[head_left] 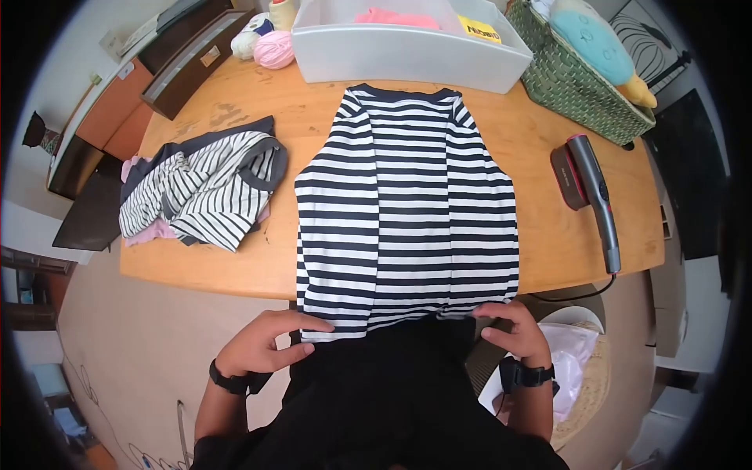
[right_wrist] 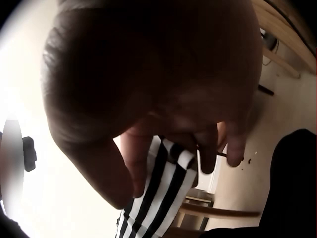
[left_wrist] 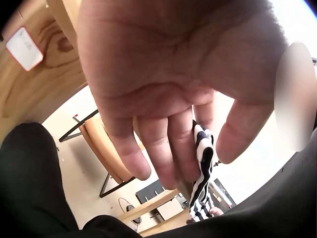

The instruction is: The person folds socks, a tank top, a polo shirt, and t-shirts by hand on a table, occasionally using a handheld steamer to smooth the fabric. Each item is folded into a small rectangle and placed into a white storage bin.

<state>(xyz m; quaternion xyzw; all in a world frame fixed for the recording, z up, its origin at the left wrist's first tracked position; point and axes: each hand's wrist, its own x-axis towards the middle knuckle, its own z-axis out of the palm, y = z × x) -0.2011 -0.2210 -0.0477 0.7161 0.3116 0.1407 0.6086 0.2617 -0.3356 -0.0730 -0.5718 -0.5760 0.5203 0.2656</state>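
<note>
A black-and-white striped shirt (head_left: 411,204) lies with its dark neckline at the far end and its sides folded inward. Its lower edge hangs at the near table edge. The left hand (head_left: 270,341) touches the lower left corner, thumb apart from the fingers; in the left wrist view the palm and loosely extended fingers of this hand (left_wrist: 173,64) show beside striped cloth (left_wrist: 204,153). At the lower right corner is the right hand (head_left: 517,333), index finger near the hem. In the right wrist view that hand (right_wrist: 153,74) has relaxed fingers against the cloth (right_wrist: 166,186), thumb uncurled.
Rumpled striped and grey clothing (head_left: 204,184) lies on the table's left. A handheld appliance (head_left: 599,196) with a cord is at right. Behind stand a translucent bin (head_left: 407,59), yarn balls (head_left: 273,50) and a green woven basket (head_left: 564,86). A round woven basket (head_left: 593,376) stands below right.
</note>
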